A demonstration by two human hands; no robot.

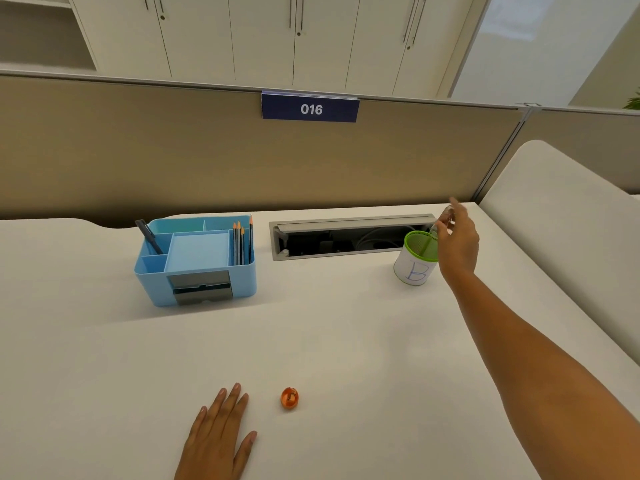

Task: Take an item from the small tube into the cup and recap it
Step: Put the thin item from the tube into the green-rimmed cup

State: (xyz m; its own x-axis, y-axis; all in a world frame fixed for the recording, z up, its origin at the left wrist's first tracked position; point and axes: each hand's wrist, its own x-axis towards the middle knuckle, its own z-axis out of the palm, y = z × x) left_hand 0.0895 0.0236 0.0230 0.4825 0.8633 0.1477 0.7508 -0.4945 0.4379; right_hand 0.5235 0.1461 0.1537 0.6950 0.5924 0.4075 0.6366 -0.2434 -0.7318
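Matt white desk (346,341); glossy blue plastic organiser (195,271); green mesh cup (417,258)

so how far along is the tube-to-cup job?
Done: orange cap is off, lying on the desk beside the flat left hand. In hand: right hand tips the clear tube over the green-rimmed cup. Left: recapping; whether the item has dropped can't be seen.

One blue organizer (195,261) sits left of centre, holding four pencils (241,242) and one pen (149,236). One cup (415,258) stands at right, one orange cap (289,398) lies lower centre.
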